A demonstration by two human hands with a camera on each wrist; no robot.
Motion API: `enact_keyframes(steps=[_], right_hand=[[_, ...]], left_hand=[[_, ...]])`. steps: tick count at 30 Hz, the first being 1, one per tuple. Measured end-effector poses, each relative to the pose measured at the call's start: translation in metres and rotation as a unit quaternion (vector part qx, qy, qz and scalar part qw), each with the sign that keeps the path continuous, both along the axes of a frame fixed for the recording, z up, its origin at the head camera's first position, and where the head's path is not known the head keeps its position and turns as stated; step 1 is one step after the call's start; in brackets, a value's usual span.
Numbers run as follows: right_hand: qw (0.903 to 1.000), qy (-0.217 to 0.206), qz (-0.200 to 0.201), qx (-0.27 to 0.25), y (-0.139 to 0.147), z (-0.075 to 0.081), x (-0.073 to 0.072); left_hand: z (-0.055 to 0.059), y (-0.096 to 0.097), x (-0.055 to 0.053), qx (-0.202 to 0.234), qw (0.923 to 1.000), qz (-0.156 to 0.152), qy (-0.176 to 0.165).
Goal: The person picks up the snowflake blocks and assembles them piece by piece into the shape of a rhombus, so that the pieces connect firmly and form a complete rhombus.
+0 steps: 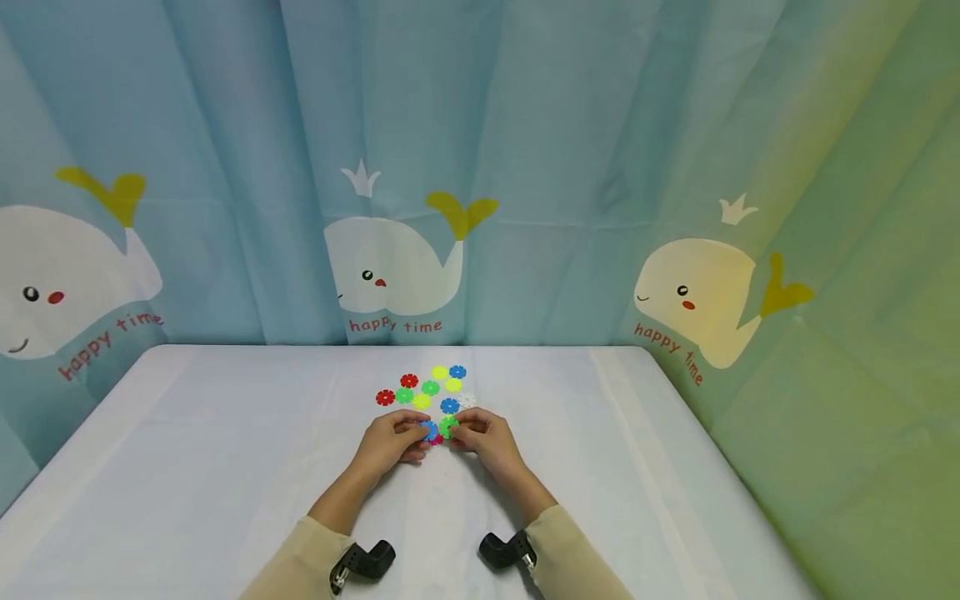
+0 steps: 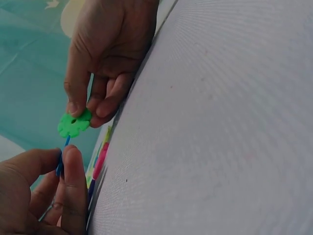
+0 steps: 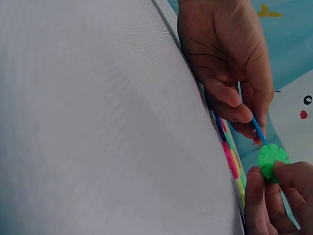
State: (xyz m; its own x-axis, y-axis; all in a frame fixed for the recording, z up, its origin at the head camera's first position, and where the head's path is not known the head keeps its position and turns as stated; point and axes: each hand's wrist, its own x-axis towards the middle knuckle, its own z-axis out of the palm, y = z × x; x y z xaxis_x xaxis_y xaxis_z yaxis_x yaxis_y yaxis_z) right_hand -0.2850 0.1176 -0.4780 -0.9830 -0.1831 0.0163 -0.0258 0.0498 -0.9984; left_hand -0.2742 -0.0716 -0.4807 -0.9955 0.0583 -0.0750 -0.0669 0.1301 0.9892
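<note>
My left hand (image 1: 387, 439) pinches a blue notched plastic disc (image 2: 60, 164) between thumb and fingers. Opposite it, my right hand (image 1: 486, 437) pinches a green notched disc (image 3: 272, 159) by its edge. In both wrist views the blue disc is turned edge-on and its rim meets the green one's rim, the two standing crosswise. The pair is held above the tabletop. Beneath the hands lies a pink disc (image 1: 437, 440), partly covered by them in the head view.
Beyond the hands, several flat discs lie loosely grouped: red (image 1: 386, 397), green (image 1: 431, 388), yellow (image 1: 422, 402), blue (image 1: 450, 406) and white (image 1: 467, 400). They rest on a white-covered table (image 1: 225, 467). A whale-print curtain (image 1: 555, 150) hangs along the table's back and right sides.
</note>
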Motion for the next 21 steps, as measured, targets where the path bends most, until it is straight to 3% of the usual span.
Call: enact_keyframes(steps=[6, 21], right_hand=[[0.9998, 0.017, 0.007, -0.005, 0.0006, -0.0020, 0.0031], [0.9981, 0.048, 0.012, 0.037, -0.0021, -0.0025, 0.0039]], left_hand=[[0.0000, 0.0006, 0.0016, 0.004, 1.0000, -0.003, -0.002], [-0.0005, 0.0004, -0.0004, 0.020, 0.9996, -0.003, -0.018]])
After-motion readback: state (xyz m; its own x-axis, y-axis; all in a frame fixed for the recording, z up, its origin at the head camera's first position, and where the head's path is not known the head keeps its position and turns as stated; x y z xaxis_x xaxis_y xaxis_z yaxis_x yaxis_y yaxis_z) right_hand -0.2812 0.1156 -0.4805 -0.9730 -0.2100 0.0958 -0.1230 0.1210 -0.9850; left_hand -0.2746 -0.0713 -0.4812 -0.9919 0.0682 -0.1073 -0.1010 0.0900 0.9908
